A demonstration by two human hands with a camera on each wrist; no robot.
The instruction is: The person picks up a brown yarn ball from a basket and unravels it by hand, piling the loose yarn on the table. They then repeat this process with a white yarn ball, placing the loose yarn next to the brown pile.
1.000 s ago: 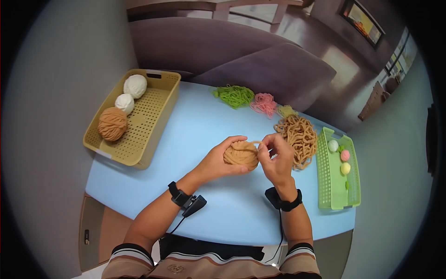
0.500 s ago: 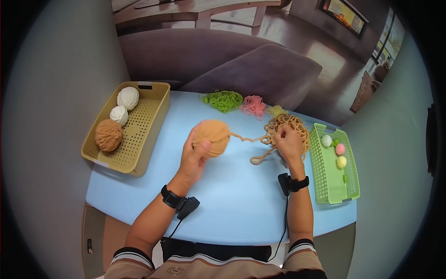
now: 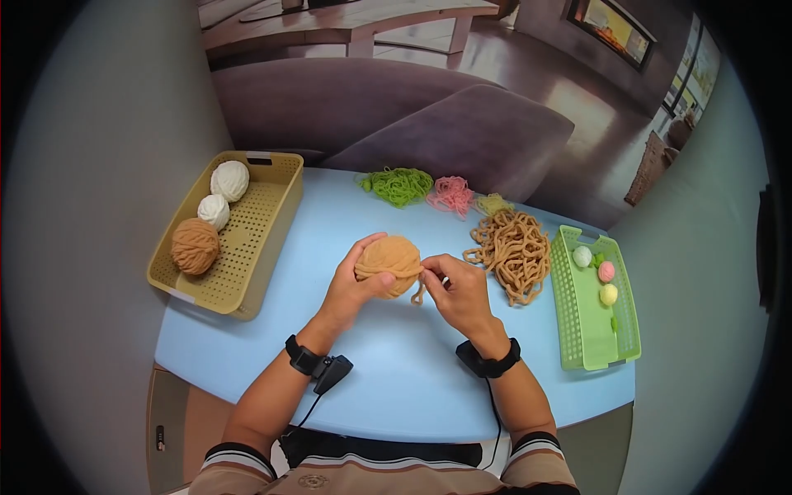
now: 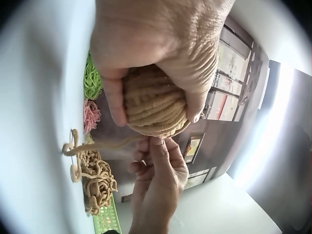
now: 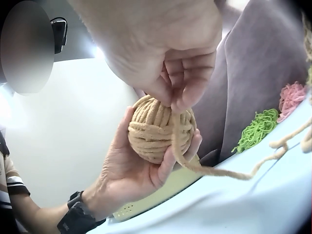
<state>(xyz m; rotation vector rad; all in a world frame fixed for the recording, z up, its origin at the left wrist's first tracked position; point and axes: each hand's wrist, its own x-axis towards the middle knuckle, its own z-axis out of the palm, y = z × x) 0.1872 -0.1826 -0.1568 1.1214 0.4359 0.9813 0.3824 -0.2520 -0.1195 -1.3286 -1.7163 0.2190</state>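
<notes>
Held above the blue table (image 3: 388, 371) is a ball of thick tan yarn (image 3: 391, 264). My left hand (image 3: 340, 285) grips it from the left, fingers and thumb wrapped round its sides. At the ball's right side my right hand (image 3: 459, 299) pinches the yarn strand (image 5: 195, 166) between thumb and fingertips. In the right wrist view the strand hangs from that pinch, passes in front of the ball and trails away over the table. To the right lies a loose heap of the same tan yarn (image 3: 513, 256).
A tan basket (image 3: 252, 216) at left holds two white balls (image 3: 229, 181) and a brown yarn ball (image 3: 195, 247). Green (image 3: 400, 186), pink (image 3: 451, 195) and pale yellow yarn (image 3: 492, 205) lie along the back edge. A green basket (image 3: 590, 334) with several small balls stands at right.
My right hand went out to the tan heap, pulling the strand, then came back to the ball. The left hand raised the ball leftward and now holds it nearer the middle.
</notes>
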